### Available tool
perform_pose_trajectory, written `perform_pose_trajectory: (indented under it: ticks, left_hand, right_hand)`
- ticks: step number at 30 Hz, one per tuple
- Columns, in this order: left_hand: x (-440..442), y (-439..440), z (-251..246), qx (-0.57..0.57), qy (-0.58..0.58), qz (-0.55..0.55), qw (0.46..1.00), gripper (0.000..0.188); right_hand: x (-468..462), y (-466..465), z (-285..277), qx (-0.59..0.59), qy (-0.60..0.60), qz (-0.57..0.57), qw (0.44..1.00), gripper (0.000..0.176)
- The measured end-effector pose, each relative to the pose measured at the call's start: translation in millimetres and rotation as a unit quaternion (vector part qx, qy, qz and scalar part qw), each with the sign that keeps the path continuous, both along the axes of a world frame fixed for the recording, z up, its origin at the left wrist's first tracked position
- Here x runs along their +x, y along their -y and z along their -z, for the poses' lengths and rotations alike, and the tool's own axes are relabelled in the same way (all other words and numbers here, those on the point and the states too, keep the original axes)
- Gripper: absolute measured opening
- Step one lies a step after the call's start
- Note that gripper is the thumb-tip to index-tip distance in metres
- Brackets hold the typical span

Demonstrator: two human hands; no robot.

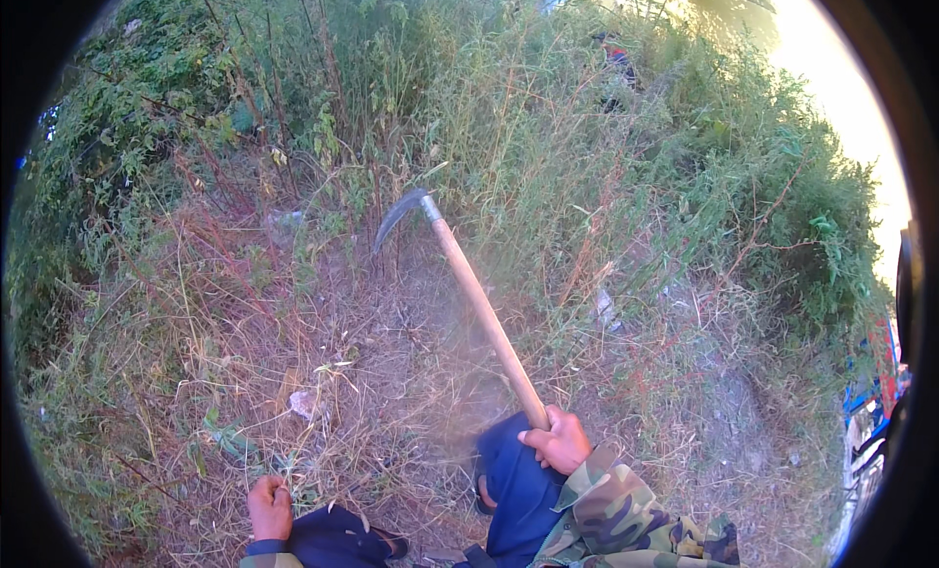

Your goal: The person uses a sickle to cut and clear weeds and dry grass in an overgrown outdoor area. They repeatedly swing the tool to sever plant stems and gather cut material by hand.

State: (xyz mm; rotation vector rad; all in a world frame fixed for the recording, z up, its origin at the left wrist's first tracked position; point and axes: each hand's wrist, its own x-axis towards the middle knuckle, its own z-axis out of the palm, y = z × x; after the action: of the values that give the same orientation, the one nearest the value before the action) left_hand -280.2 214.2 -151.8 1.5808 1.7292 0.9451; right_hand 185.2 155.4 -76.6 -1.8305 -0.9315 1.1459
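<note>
My right hand [559,442] grips the lower end of a long wooden-handled sickle [488,315], above my bent knee. The handle slants up and to the left. Its curved dark blade [398,217] joins a metal socket and points left, just in front of standing weed stems. At the lower left, my left hand [270,506] is closed into a fist beside my other knee. Green weed leaves [238,443] lie just above that fist; whether it grasps any stems cannot be made out.
Tall weeds [513,99] stand ahead, with a dense bush [792,231] at the right. Dry cut stalks and pale litter [302,404] cover the ground. Behind the weeds is a partly hidden dark-blue and red shape [620,58]. Red and blue metalwork [877,385] shows at the right edge.
</note>
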Motion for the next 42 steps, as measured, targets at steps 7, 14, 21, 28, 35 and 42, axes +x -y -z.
perform_pose_trajectory:
  ticks: [7,14,21,28,35,42]
  left_hand:
    - [-5.4,-0.6,9.2,-0.005,-0.019,-0.007,1.0,0.012]
    - [-6.3,-0.5,9.0,-0.024,-0.013,-0.019,0.999,0.014]
    - [-2.7,-0.2,3.8,-0.048,0.009,-0.019,0.999,0.011]
    - [-6.4,-0.7,13.1,-0.02,-0.016,-0.018,1.0,0.01]
    - [-7.6,-3.9,12.1,-0.03,0.003,-0.028,0.999,0.011]
    - [0.8,-2.1,-4.2,-0.015,-0.052,-0.038,0.998,0.016]
  right_hand:
    - [0.3,-0.7,1.1,-0.009,0.004,0.002,1.0,0.031]
    - [0.3,-1.4,1.1,-0.011,0.01,0.006,1.0,0.031]
    - [1.3,-1.1,1.8,-0.01,0.006,0.004,1.0,0.03]
    - [2.6,-1.1,3.8,-0.008,-0.002,0.01,1.0,0.028]
    - [2.8,-1.2,5.2,-0.003,-0.009,0.015,1.0,0.036]
    - [1.8,-0.2,2.1,-0.008,-0.001,0.028,1.0,0.031]
